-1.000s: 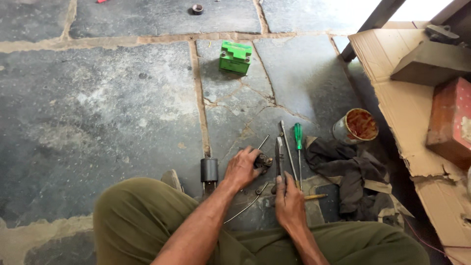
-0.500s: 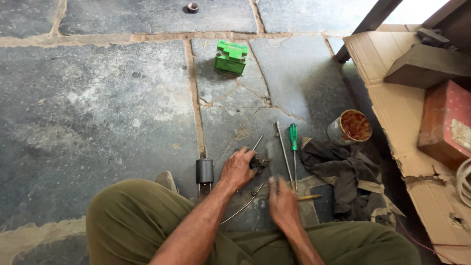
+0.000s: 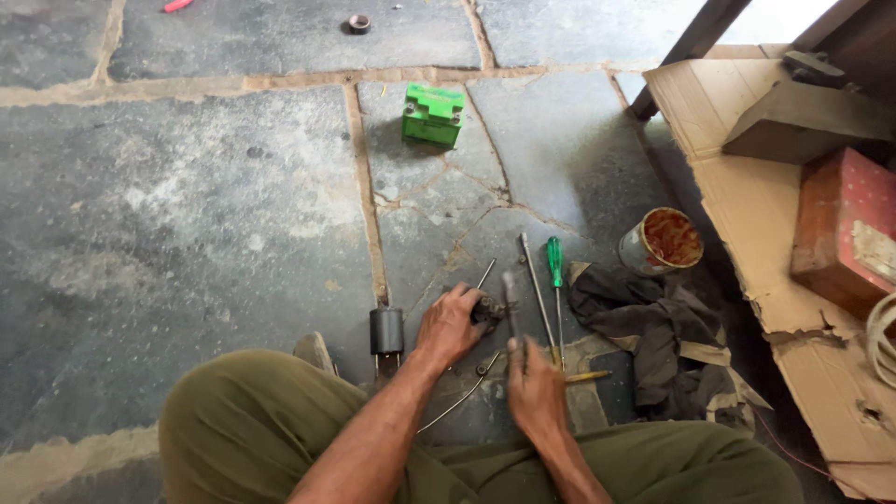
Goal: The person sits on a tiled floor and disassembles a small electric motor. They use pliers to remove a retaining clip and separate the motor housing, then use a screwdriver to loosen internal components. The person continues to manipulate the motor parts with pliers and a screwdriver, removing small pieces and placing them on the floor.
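1. I am pinning a small dark part [image 3: 485, 310] on the stone floor [image 3: 187, 233], just ahead of my knees, with my left hand [image 3: 450, 325] closed over it.
2. My right hand [image 3: 534, 385] is clamped on a grey tool [image 3: 511, 303], its tip standing at the part.
3. I am judging it best to keep the part pressed flat and the tool square to it.
4. A rod [image 3: 537, 289] and green screwdriver [image 3: 555, 280] are lying just right; a rag [image 3: 653, 327] and tin [image 3: 661, 241] farther off.
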